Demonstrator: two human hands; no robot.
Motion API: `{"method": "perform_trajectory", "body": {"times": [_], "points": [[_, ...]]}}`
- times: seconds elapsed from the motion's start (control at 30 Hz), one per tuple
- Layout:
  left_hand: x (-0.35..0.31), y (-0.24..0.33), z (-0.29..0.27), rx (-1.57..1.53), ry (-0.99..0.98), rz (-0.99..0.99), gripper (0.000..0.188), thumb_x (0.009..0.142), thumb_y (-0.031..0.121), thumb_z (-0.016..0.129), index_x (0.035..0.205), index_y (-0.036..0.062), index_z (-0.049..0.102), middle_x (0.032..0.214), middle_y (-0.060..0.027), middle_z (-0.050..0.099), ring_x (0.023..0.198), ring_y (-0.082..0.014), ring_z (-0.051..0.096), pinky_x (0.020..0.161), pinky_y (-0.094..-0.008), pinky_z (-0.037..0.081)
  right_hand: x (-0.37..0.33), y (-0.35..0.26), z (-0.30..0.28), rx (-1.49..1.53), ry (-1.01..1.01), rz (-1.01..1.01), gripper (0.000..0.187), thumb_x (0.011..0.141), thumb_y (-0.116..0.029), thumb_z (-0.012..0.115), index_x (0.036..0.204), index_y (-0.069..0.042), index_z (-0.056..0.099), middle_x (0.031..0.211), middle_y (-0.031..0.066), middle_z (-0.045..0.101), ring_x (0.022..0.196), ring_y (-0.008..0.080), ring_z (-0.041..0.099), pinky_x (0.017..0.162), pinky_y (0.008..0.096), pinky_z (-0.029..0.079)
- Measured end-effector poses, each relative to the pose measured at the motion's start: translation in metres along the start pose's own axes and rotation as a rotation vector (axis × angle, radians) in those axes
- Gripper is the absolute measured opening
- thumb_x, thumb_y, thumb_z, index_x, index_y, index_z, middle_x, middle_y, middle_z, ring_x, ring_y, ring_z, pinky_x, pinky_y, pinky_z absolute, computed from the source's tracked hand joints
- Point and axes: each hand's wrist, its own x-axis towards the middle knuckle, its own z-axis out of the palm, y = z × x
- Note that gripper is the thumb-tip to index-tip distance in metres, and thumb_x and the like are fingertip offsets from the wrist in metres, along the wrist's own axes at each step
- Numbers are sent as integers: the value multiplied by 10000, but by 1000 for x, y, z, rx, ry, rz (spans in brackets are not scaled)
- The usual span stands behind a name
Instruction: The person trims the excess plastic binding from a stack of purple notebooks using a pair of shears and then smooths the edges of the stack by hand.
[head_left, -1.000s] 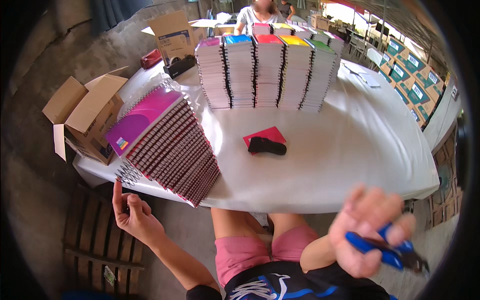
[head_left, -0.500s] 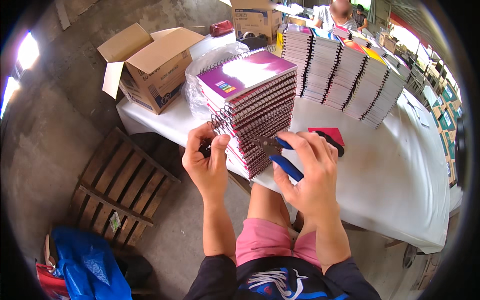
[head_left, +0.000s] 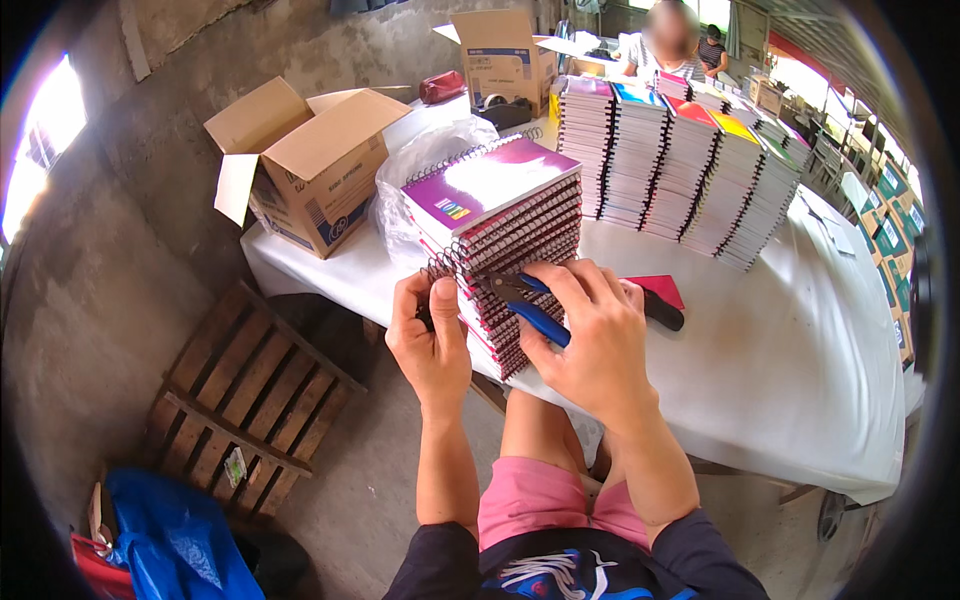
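A tall stack of spiral-bound notebooks point(head_left: 490, 190) with purple covers stands at the table's near edge, loose coil ends sticking out at its left corner. My left hand point(head_left: 430, 335) is closed at that corner, thumb and fingers around dark coil wire; what lies deeper in the palm is partly hidden. In my right hand point(head_left: 600, 335) is a pair of wire cutters point(head_left: 540, 318) with blue handles. Their dark jaws lie against the bound side of the stack, a little right of my left fingers.
More notebook stacks point(head_left: 680, 170) stand at the far right. An open cardboard box point(head_left: 320, 190) and clear plastic bag point(head_left: 395, 185) are left of the stack. Right of my hand lie a red piece point(head_left: 655, 288) and a black object point(head_left: 662, 312). A wooden chair point(head_left: 245, 400) stands lower left.
My right hand has moved left with the wire cutters, bringing their jaws nearer my left fingers. The handles are closer together. My left hand stays at the coil ends.
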Motion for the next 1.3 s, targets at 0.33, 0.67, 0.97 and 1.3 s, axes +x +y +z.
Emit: {"method": "perform_trajectory", "body": {"times": [0.33, 0.67, 0.97, 1.3], "points": [[-2, 0, 1, -26, -23, -8, 228, 930, 244, 524, 846, 32, 513, 595, 60, 412, 459, 15, 309, 373, -151, 229, 1, 4, 10, 99, 57, -27, 336, 669, -284, 702, 954, -138, 600, 812, 63, 582, 717, 276, 595, 612, 402, 455], [-4, -1, 1, 4, 13, 23, 199, 929, 213, 527, 878, 22, 515, 666, 27, 493, 487, 21, 317, 395, -140, 224, -2, 10, 4, 148, -62, 61, 342, 667, -232, 730, 955, -90, 613, 827, 93, 601, 768, 287, 595, 702, 392, 464], [-7, 9, 2, 33, -16, 37, 201, 921, 187, 541, 993, 0, 545, 697, 32, 517, 501, 20, 357, 390, -140, 248, 3, 8, -5, 40, 63, -6, 430, 639, -229, 707, 1037, -111, 595, 946, 75, 569, 897, 252, 543, 805, 390, 386], [-6, 7, -4, 28, -68, 42, 209, 917, 182, 548, 1014, -4, 553, 709, 40, 516, 505, 23, 348, 395, -139, 244, 6, 6, 12, 158, 60, -10, 363, 645, -266, 728, 950, -113, 604, 790, 63, 580, 735, 256, 603, 636, 386, 462]]}}
